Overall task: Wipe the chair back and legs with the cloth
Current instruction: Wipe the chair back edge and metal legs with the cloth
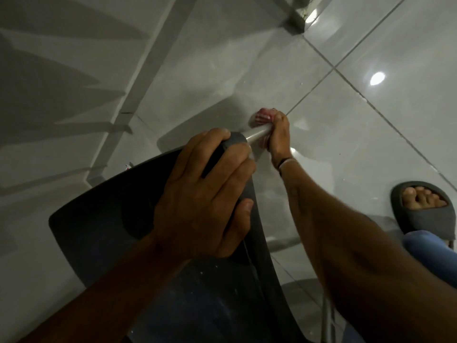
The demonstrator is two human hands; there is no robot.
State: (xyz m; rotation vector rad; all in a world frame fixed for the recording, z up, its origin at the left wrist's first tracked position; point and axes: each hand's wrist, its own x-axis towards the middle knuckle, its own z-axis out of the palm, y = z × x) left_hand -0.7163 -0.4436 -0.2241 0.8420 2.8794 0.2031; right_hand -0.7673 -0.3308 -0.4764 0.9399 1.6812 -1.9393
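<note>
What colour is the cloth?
The cloth is red with white stripes, seen in the head view.

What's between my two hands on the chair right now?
In the head view, a bare stretch of metal chair leg runs from left hand to right hand.

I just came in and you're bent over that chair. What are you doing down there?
Cleaning the chair. The left hand grips the edge of the dark chair to steady it. The right hand squeezes a red and white cloth around a shiny metal leg, low near the tiled floor.
</note>
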